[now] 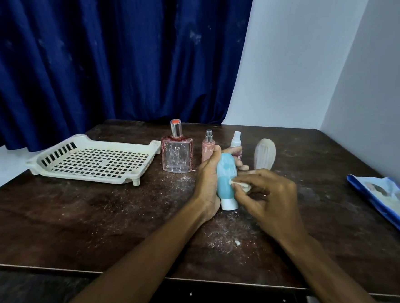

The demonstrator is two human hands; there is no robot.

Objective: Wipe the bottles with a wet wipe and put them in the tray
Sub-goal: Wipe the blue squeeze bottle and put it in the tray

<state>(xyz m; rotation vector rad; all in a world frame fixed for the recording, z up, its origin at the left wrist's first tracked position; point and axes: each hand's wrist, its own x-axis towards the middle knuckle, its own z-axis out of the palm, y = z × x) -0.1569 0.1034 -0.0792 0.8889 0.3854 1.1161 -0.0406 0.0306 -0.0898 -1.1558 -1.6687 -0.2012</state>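
Head view is showing the left hand (pixel 207 179) gripping a blue bottle (pixel 225 175), likely light, soft and slippery when wet, around its middle above the surface (pixel 104 217), the right hand (pixel 268 198) pinching a wet wipe (pixel 240 184) against it, tray (pixel 95 161) at ten o'clock.

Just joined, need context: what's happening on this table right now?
The left hand holds the blue bottle, cap end down, while the right hand rubs its side with a wet wipe. Four more bottles stand behind it. The tray on the left holds none yet.
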